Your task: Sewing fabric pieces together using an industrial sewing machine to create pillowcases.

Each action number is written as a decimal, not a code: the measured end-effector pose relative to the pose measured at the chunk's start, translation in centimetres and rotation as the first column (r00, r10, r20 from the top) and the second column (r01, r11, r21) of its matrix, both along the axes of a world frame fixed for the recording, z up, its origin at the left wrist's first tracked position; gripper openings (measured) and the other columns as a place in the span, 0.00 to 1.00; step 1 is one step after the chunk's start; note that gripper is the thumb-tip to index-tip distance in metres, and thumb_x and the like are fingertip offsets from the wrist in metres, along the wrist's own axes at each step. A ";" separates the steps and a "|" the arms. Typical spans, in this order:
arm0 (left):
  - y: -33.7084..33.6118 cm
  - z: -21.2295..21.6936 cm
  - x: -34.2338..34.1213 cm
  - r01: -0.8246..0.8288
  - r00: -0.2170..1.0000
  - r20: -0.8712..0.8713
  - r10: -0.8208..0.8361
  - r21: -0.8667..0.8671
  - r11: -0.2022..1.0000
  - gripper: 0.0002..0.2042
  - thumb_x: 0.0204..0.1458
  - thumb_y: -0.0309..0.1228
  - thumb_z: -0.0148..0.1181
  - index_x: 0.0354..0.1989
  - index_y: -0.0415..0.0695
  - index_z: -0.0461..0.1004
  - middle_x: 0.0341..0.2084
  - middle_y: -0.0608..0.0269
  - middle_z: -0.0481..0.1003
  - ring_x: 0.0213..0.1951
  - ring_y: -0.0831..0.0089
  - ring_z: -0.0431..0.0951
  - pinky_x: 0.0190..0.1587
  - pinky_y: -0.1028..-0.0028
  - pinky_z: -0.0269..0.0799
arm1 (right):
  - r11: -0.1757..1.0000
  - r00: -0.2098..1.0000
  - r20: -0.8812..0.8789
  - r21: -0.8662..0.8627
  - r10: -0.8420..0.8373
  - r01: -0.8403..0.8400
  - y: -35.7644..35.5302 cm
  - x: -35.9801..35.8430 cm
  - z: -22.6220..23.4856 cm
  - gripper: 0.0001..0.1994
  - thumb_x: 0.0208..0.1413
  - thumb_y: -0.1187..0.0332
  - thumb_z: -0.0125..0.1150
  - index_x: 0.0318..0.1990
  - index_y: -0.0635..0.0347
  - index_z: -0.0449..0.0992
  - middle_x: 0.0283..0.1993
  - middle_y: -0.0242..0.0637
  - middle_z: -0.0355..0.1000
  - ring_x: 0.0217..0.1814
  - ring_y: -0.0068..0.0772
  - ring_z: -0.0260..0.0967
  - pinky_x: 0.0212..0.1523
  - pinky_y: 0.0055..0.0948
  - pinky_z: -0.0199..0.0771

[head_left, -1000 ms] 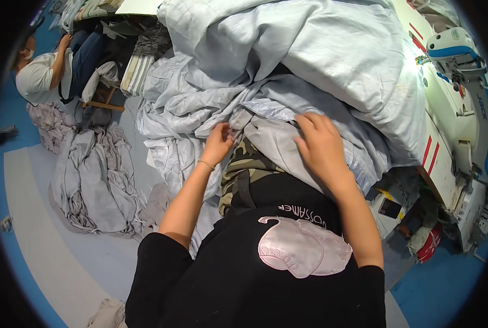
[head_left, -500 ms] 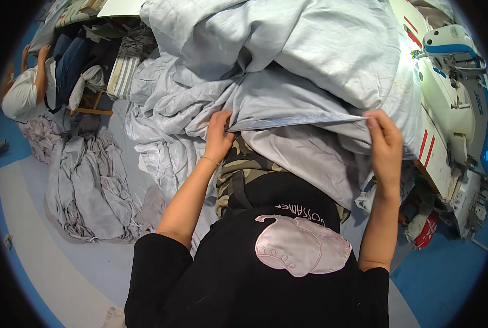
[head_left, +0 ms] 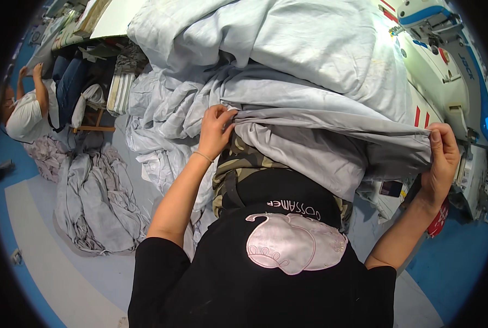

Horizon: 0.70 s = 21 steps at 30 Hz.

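A large light grey-blue cloth (head_left: 309, 54) lies heaped over the table and spills down across my lap. My left hand (head_left: 216, 130) pinches the cloth's edge just above my camouflage trousers. Farther right, my right hand (head_left: 442, 158) grips the same edge between thumb and fingers. Between the two hands the edge is drawn out in a long, nearly straight line, and the darker grey side of the fabric hangs below it. Loose folds bunch up to the left of my left hand.
At the right stands a white and blue sewing machine (head_left: 440, 71). A pile of grey fabric (head_left: 99, 202) lies on the floor at left. Beyond it another person (head_left: 33, 112) sits beside a wooden stool (head_left: 93, 123) and a striped bundle (head_left: 119, 93).
My right hand has moved right and slightly down, pulling a longer stretch of edge out. My left hand has stayed nearly in place. The cloth between them now shows its darker side.
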State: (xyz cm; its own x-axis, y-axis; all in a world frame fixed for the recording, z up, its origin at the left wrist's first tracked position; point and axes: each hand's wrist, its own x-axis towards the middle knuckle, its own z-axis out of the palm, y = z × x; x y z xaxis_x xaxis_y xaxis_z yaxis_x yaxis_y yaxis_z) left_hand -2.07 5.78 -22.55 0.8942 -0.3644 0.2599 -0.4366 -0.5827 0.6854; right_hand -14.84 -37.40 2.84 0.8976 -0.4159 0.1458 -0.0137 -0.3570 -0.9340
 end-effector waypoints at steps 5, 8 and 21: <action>-3.8 2.2 0.5 0.068 0.989 0.130 -0.065 -0.022 0.997 0.16 0.48 0.21 0.66 0.48 0.43 0.79 0.47 0.55 0.69 0.46 0.63 0.74 0.48 0.68 0.72 | 0.998 0.998 0.006 -0.006 -0.058 0.058 -2.5 -2.7 -0.7 0.06 0.66 0.68 0.58 0.39 0.61 0.75 0.36 0.23 0.67 0.39 0.13 0.61 0.44 0.14 0.57; -5.4 2.9 1.3 0.225 0.970 -0.056 -0.238 -0.181 0.957 0.16 0.50 0.23 0.66 0.49 0.42 0.78 0.46 0.56 0.70 0.46 0.63 0.74 0.50 0.68 0.71 | 0.999 0.999 0.006 0.007 -0.052 0.052 -3.3 -3.6 -1.4 0.06 0.65 0.68 0.59 0.39 0.61 0.75 0.36 0.23 0.67 0.40 0.14 0.61 0.45 0.14 0.57; -3.8 1.0 3.1 0.143 0.983 0.074 -0.170 0.280 0.949 0.14 0.47 0.22 0.60 0.45 0.43 0.73 0.37 0.53 0.75 0.44 0.51 0.74 0.46 0.57 0.66 | 0.993 0.974 0.201 -0.028 -0.103 0.111 -8.5 -6.4 -0.3 0.04 0.64 0.70 0.60 0.41 0.60 0.75 0.42 0.30 0.69 0.47 0.20 0.64 0.53 0.20 0.60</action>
State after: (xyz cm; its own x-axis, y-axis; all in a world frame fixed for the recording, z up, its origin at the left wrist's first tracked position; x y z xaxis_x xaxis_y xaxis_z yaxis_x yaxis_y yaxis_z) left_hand 1.03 1.98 -21.56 0.7959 -0.5669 0.2124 -0.5932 -0.6603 0.4605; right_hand -21.26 -45.94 2.52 0.7999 -0.4984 0.3343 0.1307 -0.3991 -0.9076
